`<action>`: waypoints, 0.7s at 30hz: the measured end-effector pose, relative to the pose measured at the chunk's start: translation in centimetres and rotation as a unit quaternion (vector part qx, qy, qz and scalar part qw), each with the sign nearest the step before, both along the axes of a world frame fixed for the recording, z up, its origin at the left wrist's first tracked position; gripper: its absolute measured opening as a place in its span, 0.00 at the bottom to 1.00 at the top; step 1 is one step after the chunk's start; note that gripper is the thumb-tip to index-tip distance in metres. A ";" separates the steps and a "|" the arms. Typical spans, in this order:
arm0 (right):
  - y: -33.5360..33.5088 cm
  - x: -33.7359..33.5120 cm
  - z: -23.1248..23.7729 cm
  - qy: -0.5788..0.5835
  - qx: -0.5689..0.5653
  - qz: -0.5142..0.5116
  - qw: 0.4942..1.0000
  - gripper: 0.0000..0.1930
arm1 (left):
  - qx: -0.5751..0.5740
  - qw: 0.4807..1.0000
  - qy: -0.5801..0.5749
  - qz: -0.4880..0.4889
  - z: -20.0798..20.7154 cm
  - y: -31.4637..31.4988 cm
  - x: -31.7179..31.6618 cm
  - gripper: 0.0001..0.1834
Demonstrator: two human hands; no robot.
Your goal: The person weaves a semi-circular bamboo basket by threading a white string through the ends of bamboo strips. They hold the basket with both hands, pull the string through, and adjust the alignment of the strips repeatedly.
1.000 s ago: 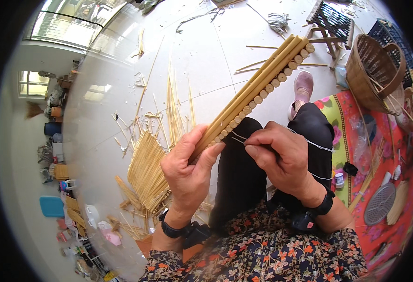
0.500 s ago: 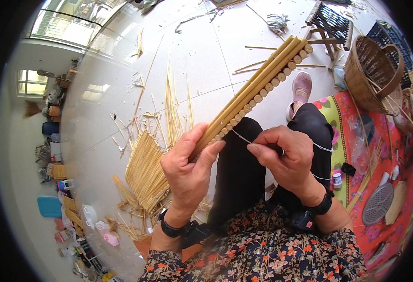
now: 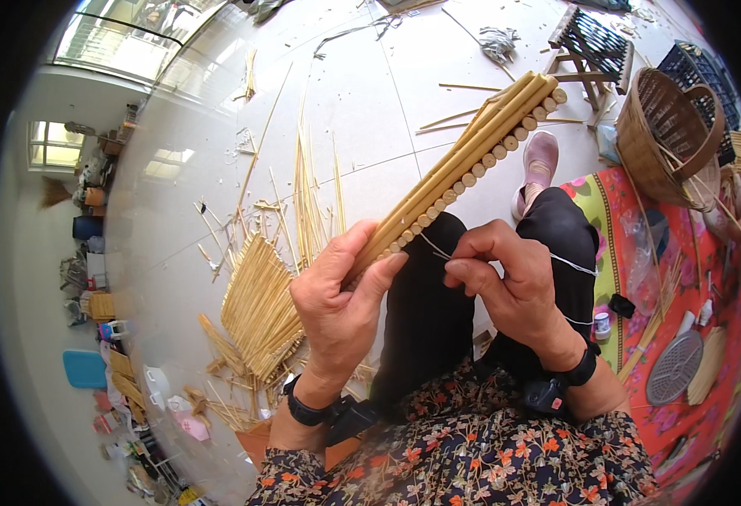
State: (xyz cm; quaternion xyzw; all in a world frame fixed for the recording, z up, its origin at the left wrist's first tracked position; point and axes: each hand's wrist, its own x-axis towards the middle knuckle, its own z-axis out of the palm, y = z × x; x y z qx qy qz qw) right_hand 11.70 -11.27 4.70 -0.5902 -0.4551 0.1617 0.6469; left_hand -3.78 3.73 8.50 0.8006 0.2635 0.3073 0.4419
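My left hand (image 3: 341, 291) is closed round the lower end of a bundle of straw-coloured stalks (image 3: 463, 164), which slants up to the right above my knees. Along its right edge runs a row of small round cut stalk ends. From the bundle near my left thumb, a thin white string (image 3: 432, 246) leads to my right hand (image 3: 509, 282). There the thumb and forefinger pinch it, and more string trails over my right thigh. A fan-shaped mat of woven stalks (image 3: 256, 308) lies on the floor left of my left hand.
Loose stalks (image 3: 303, 202) and scraps lie on the tiles ahead. At the right stand a wicker basket (image 3: 657, 126), a small folding stool (image 3: 590, 51) and a dark crate (image 3: 699, 72). A grey perforated oval (image 3: 676, 368) lies on the red floral cloth (image 3: 640, 430).
The bundle has turned slightly in my left hand, showing more of its upper stalks. My right hand has risen a little, still pinching the string, which now hangs slacker.
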 end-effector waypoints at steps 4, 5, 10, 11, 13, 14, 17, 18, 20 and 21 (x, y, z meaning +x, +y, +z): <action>0.4 0.5 0.1 -0.029 0.030 0.009 0.999 0.04 | 0.000 1.000 0.004 -0.001 0.1 0.1 0.1 0.20; 0.3 0.5 0.2 0.001 0.025 0.015 1.000 0.05 | -0.002 1.000 0.003 -0.001 0.2 0.1 0.0 0.20; 0.1 0.2 0.1 0.083 0.035 0.000 0.996 0.07 | 0.017 1.000 0.008 -0.007 -0.1 0.1 0.1 0.21; 0.2 0.4 0.0 0.023 0.047 -0.021 0.998 0.07 | 0.026 1.000 0.006 -0.009 -0.3 0.1 0.2 0.21; 0.2 0.9 0.1 -0.096 0.071 -0.062 0.991 0.08 | 0.026 0.999 0.017 -0.011 0.0 -0.1 0.3 0.20; 0.1 0.9 0.1 -0.114 0.070 -0.078 0.988 0.08 | 0.026 0.999 0.023 -0.012 0.1 -0.2 0.3 0.20; -0.4 0.8 0.6 -0.162 0.068 -0.123 0.977 0.10 | 0.032 0.999 0.028 -0.021 0.2 -0.7 0.4 0.20; -0.5 0.7 0.8 -0.178 0.069 -0.134 0.972 0.10 | 0.044 0.998 0.028 -0.026 0.2 -0.9 0.5 0.21; -0.7 0.5 1.4 -0.218 0.059 -0.149 0.963 0.12 | 0.065 0.997 0.024 -0.036 -0.3 -1.1 0.5 0.21; -0.9 0.4 1.9 -0.239 0.049 -0.154 0.957 0.14 | 0.079 0.996 0.022 -0.040 -0.4 -1.2 0.6 0.22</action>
